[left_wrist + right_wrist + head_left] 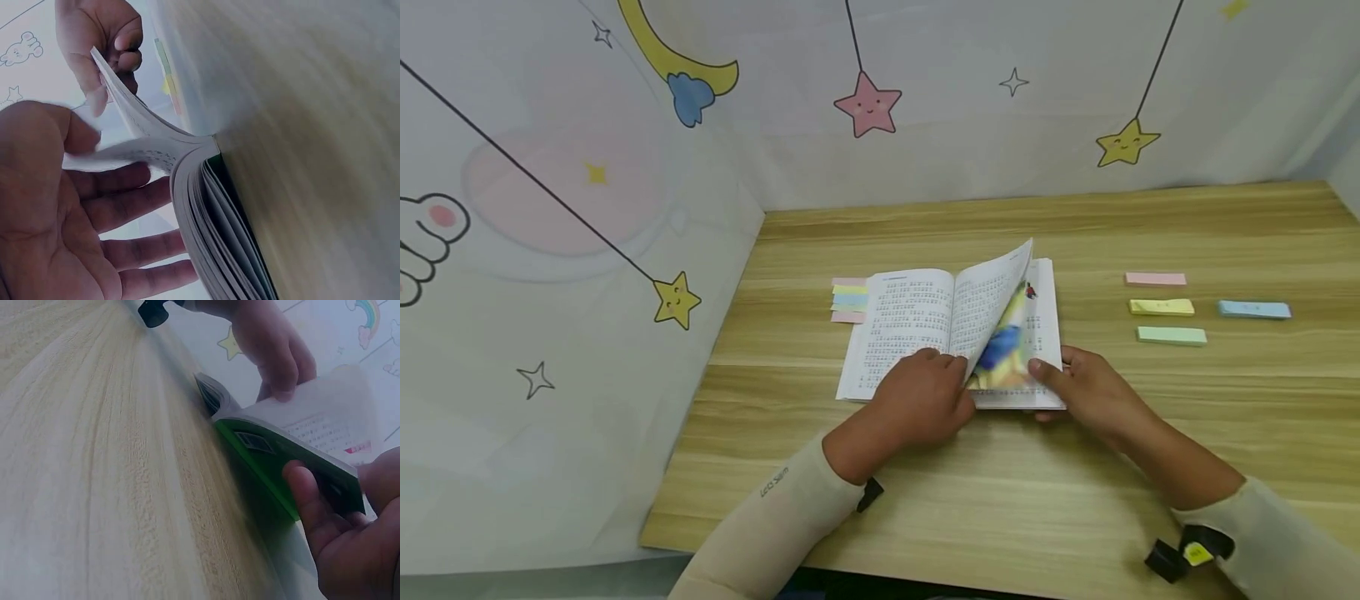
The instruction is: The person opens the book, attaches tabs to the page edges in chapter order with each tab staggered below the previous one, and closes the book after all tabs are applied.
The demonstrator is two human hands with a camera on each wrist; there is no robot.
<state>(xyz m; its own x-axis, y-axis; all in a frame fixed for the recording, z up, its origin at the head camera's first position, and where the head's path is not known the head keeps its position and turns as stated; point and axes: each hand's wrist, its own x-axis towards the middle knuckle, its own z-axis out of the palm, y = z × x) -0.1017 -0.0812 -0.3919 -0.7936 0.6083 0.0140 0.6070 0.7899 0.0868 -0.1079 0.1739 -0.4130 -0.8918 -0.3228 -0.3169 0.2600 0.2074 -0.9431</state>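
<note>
An open book [910,321] with printed text lies on the table, one page [992,283] standing up from its right half over a coloured picture. My left hand [922,396] is at the lower middle of the book. In the left wrist view that hand [44,200] pinches the blurred page between thumb and forefinger, its other fingers spread across the left-hand pages. My right hand [1093,392] grips the book's lower right edge, thumb on top. Its fingers [306,494] reach under the green back cover [265,459], as the right wrist view shows.
Pink, yellow and blue sticky strips [849,300] jut from the book's left edge. To the right on the wooden table [1000,500] lie pads of sticky notes: pink [1155,279], yellow [1162,307], green [1172,336] and blue [1254,310]. A patterned cloth wall [940,158] borders the table.
</note>
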